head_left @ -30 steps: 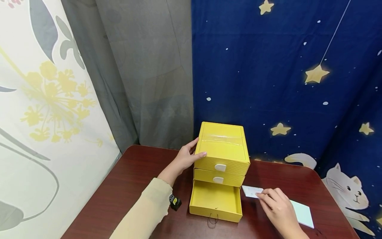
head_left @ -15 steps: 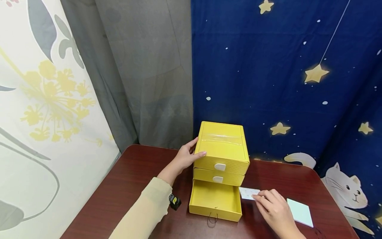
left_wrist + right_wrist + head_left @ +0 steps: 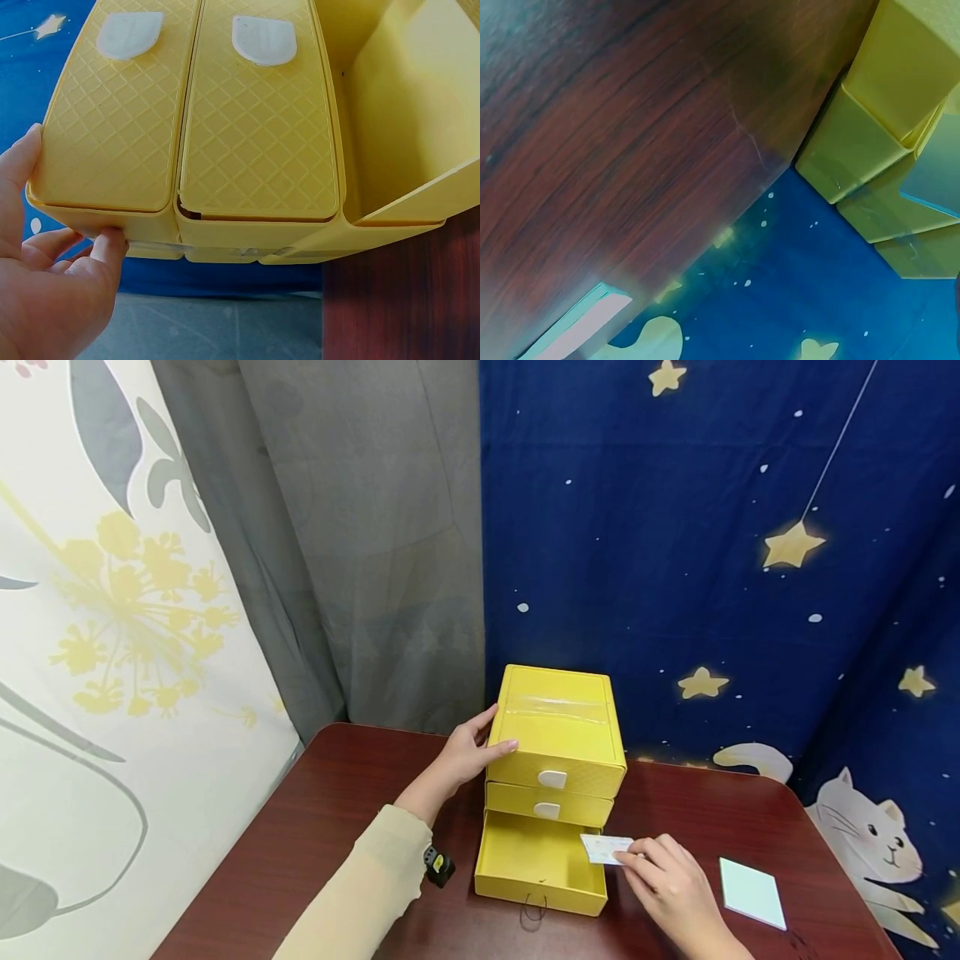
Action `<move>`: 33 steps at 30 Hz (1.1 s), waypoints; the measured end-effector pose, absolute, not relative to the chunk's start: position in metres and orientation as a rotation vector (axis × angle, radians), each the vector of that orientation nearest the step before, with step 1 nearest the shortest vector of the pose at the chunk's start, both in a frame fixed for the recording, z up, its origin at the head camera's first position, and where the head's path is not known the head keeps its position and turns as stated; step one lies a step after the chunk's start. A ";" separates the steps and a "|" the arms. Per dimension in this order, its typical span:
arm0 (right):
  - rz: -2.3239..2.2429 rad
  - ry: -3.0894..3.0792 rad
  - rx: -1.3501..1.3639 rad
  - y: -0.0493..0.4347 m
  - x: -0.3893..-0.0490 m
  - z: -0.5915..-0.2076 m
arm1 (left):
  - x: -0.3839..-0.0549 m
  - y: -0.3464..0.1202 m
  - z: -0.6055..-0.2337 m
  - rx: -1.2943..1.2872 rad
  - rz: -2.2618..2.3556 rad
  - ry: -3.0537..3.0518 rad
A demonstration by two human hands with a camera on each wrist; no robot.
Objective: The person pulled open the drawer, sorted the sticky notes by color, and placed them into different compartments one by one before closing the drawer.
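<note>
A yellow drawer box (image 3: 558, 710) stands on the table, its bottom drawer (image 3: 525, 864) pulled out and its two upper drawers closed. My left hand (image 3: 465, 756) holds the box at its upper left front corner, thumb over the top edge and fingers against the side; the left wrist view shows those fingers (image 3: 111, 244) on the side wall. Between thumb and fingers, my right hand (image 3: 663, 881) pinches a thin white card (image 3: 604, 849) with faint print. The card's left part overlaps the open drawer's right wall in the head view.
A pale green notepad (image 3: 752, 892) lies on the dark red table (image 3: 360, 793), right of my right hand. A thin dark loop (image 3: 532, 910) hangs from the open drawer's front. Grey and blue star-patterned curtains (image 3: 637, 568) hang behind the table.
My right hand has moved left with the card, from beside the box to the open drawer's right wall. My left hand and the drawer box have stayed put.
</note>
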State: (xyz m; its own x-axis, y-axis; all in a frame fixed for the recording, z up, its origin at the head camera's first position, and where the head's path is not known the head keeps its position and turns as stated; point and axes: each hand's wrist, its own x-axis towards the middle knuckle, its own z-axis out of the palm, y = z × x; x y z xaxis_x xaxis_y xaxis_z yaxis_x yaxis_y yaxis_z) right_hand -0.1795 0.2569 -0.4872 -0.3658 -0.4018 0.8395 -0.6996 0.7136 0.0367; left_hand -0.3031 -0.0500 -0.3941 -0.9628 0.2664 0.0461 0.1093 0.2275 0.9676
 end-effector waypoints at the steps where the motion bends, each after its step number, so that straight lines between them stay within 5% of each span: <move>1: 0.412 -1.999 0.848 0.256 -0.180 -0.488 | -0.303 -0.050 -0.394 0.363 1.840 2.359; 33: 0.440 -1.961 0.942 0.228 -0.192 -0.501 | -0.304 -0.050 -0.395 0.349 1.853 2.346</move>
